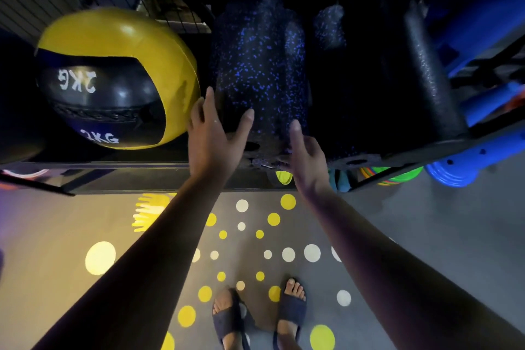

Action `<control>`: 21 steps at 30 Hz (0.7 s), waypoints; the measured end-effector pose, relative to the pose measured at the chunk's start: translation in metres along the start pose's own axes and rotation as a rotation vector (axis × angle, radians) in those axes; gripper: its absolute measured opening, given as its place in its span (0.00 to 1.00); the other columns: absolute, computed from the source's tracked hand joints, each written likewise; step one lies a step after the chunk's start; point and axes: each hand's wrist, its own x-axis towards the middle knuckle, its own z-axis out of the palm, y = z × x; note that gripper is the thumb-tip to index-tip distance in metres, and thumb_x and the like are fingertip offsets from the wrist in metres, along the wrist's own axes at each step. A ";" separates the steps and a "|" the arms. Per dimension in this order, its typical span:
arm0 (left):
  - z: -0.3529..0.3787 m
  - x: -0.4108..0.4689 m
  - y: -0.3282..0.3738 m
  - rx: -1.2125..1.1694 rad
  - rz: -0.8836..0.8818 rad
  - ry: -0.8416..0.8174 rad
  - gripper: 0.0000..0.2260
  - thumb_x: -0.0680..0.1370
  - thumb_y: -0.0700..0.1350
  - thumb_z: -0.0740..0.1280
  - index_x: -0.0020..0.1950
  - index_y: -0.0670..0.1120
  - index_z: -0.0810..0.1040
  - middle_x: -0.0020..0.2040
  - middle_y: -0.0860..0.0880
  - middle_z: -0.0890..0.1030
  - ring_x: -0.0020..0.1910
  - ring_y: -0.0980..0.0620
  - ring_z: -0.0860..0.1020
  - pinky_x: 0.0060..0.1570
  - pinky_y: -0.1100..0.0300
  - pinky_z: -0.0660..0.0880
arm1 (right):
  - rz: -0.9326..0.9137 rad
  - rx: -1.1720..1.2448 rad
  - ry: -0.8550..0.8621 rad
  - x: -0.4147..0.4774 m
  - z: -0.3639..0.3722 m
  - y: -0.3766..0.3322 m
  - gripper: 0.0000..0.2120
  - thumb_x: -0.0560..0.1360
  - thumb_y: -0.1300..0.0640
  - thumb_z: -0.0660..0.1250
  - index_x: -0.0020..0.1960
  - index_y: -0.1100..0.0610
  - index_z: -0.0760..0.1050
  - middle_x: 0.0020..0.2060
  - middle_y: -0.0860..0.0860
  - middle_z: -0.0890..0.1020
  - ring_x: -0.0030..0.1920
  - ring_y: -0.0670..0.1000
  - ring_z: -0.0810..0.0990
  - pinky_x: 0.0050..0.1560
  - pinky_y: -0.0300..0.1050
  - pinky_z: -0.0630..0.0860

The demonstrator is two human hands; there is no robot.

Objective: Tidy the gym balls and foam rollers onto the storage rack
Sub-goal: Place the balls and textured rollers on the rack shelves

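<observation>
Grey flooring dotted yellow and white is seen at the bottom of the frame, with the storage rack (pixel 127 176) above it. At centre, the speckled foam roller (pixel 261 65) is flanked at its near end by the left hand (pixel 213 136) and right hand (pixel 306 156), both open-fingered. It is best pushed in squarely, clear of the yellow ball (pixel 113 77) at left, on which "2KG" is read.

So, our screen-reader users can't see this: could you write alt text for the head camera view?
A person's left hand and right hand reach to the near end of a blue-flecked black foam roller lying on a rack shelf. A yellow-and-black 2KG ball sits to its left, a plain black roller to its right.
</observation>
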 end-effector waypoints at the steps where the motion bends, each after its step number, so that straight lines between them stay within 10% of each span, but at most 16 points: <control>1: 0.000 0.000 0.007 0.078 0.115 0.059 0.37 0.78 0.67 0.62 0.80 0.47 0.62 0.77 0.41 0.65 0.76 0.40 0.64 0.70 0.46 0.67 | 0.002 0.002 0.048 0.001 -0.011 0.006 0.34 0.67 0.21 0.61 0.48 0.51 0.80 0.45 0.48 0.87 0.49 0.53 0.86 0.57 0.62 0.80; 5: 0.015 0.014 0.042 0.251 0.307 0.022 0.31 0.78 0.66 0.60 0.76 0.50 0.69 0.79 0.41 0.63 0.77 0.36 0.62 0.71 0.39 0.66 | 0.134 0.043 0.275 0.011 -0.061 0.028 0.27 0.73 0.34 0.63 0.42 0.61 0.75 0.33 0.54 0.79 0.37 0.57 0.82 0.46 0.64 0.81; 7: 0.025 0.021 0.051 0.435 0.279 -0.115 0.35 0.76 0.72 0.57 0.80 0.58 0.60 0.83 0.42 0.52 0.80 0.33 0.53 0.75 0.36 0.59 | 0.290 0.128 0.296 0.019 -0.083 0.036 0.23 0.77 0.38 0.65 0.54 0.59 0.77 0.39 0.52 0.79 0.40 0.54 0.80 0.42 0.45 0.78; 11: 0.033 0.026 0.044 0.625 0.287 -0.170 0.39 0.73 0.75 0.60 0.81 0.64 0.51 0.83 0.45 0.41 0.80 0.29 0.46 0.68 0.28 0.63 | 0.307 0.230 0.130 0.041 -0.105 0.045 0.18 0.77 0.39 0.67 0.56 0.52 0.76 0.54 0.52 0.76 0.44 0.48 0.78 0.54 0.48 0.77; 15: 0.035 0.026 0.045 0.644 0.267 -0.172 0.39 0.73 0.71 0.63 0.80 0.65 0.51 0.83 0.45 0.40 0.79 0.29 0.47 0.65 0.28 0.66 | 0.331 0.271 0.176 0.051 -0.093 0.043 0.34 0.73 0.34 0.69 0.69 0.56 0.72 0.55 0.53 0.78 0.51 0.53 0.79 0.56 0.52 0.79; 19: 0.035 0.025 0.046 0.668 0.266 -0.156 0.38 0.74 0.70 0.62 0.80 0.65 0.51 0.83 0.44 0.40 0.79 0.29 0.47 0.64 0.29 0.67 | 0.313 0.216 0.232 0.059 -0.071 0.054 0.46 0.50 0.16 0.67 0.51 0.52 0.77 0.38 0.47 0.79 0.40 0.52 0.79 0.45 0.49 0.76; 21: 0.035 0.024 0.046 0.667 0.266 -0.153 0.37 0.75 0.70 0.62 0.81 0.65 0.51 0.83 0.44 0.41 0.79 0.29 0.47 0.64 0.29 0.67 | 0.296 0.224 0.208 0.056 -0.069 0.052 0.37 0.55 0.18 0.69 0.43 0.50 0.73 0.35 0.47 0.77 0.36 0.50 0.77 0.39 0.45 0.73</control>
